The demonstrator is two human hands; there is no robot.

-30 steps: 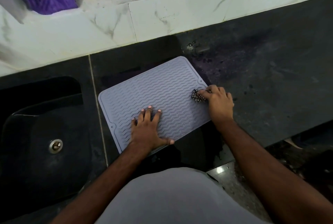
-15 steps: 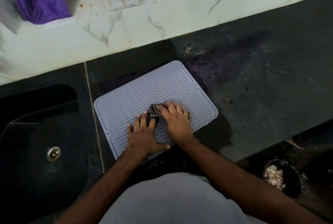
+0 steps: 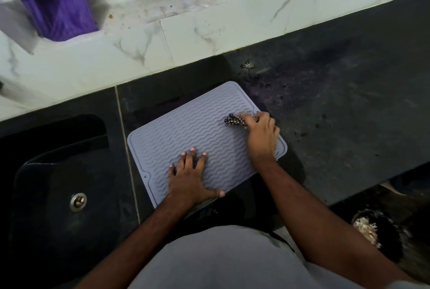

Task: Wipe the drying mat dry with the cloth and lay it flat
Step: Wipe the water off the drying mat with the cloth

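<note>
A grey ribbed drying mat lies flat on the dark stone counter, turned at a slight angle. My left hand presses palm-down on the mat's near edge, fingers spread. My right hand sits on the mat's right side, closed around a small bunched black-and-white checked cloth. The cloth pokes out to the left of my fingers and touches the mat's surface.
A black sink with a metal drain sits left of the mat. A pale marble ledge runs behind the counter, with purple fabric above it. A dark bowl of scraps stands on the floor at lower right.
My right hand has swept the cloth from the mat's middle, beside my left hand, back to its right side. My left hand has stayed pressed on the near edge.
</note>
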